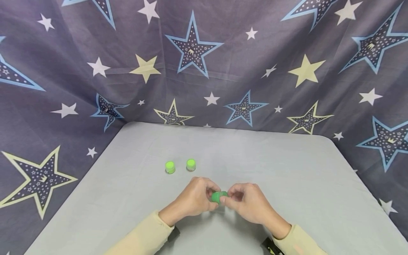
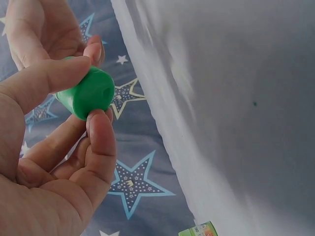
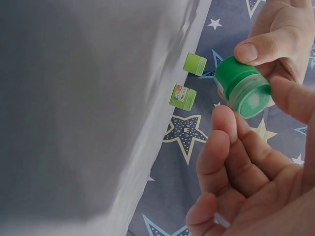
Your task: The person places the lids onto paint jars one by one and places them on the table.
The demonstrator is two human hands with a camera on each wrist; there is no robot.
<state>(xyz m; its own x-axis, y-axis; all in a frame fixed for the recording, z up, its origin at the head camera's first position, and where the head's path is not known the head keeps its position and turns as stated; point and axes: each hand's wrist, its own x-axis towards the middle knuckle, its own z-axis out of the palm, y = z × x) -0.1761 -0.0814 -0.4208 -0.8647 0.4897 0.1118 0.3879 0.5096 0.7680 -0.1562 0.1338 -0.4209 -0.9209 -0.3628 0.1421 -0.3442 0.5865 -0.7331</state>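
A small green jar (image 1: 219, 196) is held between both hands above the table, lying on its side. My left hand (image 1: 197, 196) pinches its solid green end, thumb on one side and fingertips on the other. That end, with a small dent in its face, shows in the left wrist view as a green jar (image 2: 93, 93). My right hand (image 1: 250, 202) has thumb and fingertips at the opposite rim. In the right wrist view, this end of the jar (image 3: 252, 96) looks translucent with a pale patch inside. Part of the jar is hidden behind the fingers.
Two lime-green jars, a left one (image 1: 170, 167) and a right one (image 1: 191, 165), stand upright on the grey-covered table (image 1: 287, 170), beyond the left hand. One bears a label (image 3: 181, 92). A star-patterned cloth (image 1: 223, 85) hangs behind and beside the table.
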